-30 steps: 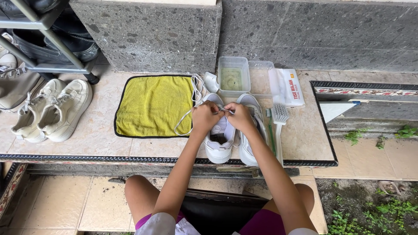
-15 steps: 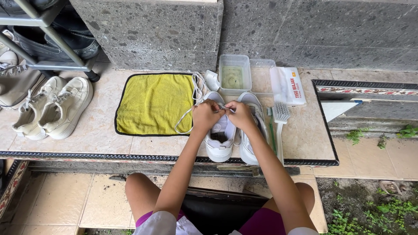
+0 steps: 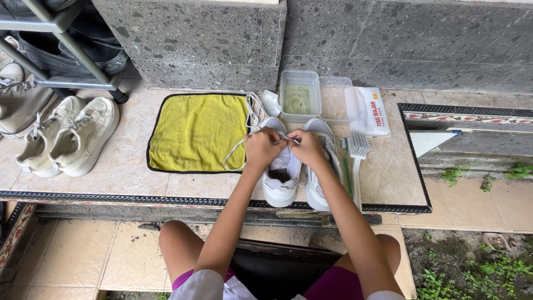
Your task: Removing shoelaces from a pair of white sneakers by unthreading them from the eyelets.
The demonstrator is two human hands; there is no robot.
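Left hand (image 3: pixel 264 149) and right hand (image 3: pixel 306 149) pinch a white lace (image 3: pixel 236 153) above a white sneaker (image 3: pixel 280 183), right of the yellow cloth (image 3: pixel 197 130).

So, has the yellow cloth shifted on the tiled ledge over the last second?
No. The yellow cloth lies in the same spot, left of the clear plastic container and beside the white sneakers.

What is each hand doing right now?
Left hand: fingers closed on the white shoelace.
Right hand: fingers closed on the same lace, above the white sneaker.
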